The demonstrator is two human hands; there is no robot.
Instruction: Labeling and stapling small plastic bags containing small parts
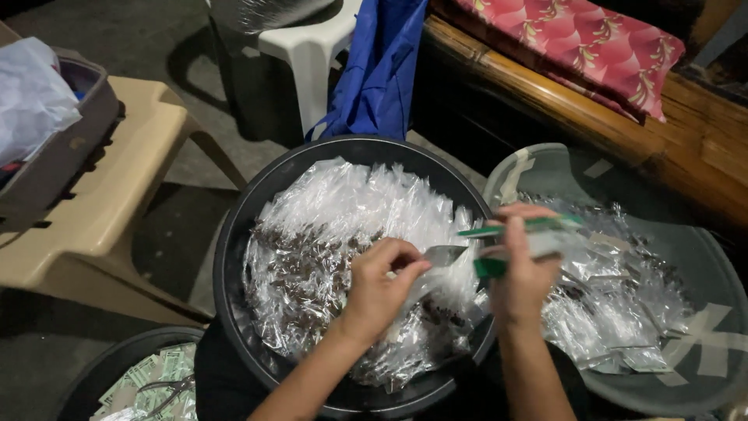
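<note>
Clear packet [436, 269] blurred | left fingers [405, 261] pinching it | right fingers [518, 234] gripping green-topped packets [530, 226]

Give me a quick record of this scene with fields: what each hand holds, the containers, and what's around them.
left hand: pinches a small clear plastic packet
right hand: holds green-and-white strips
black round basin: full of clear packets with dark bits
grey basin: right, more clear packets
small black tub: lower left, green paper labels, scissors
surroundings: beige plastic chair, blue cloth
</note>
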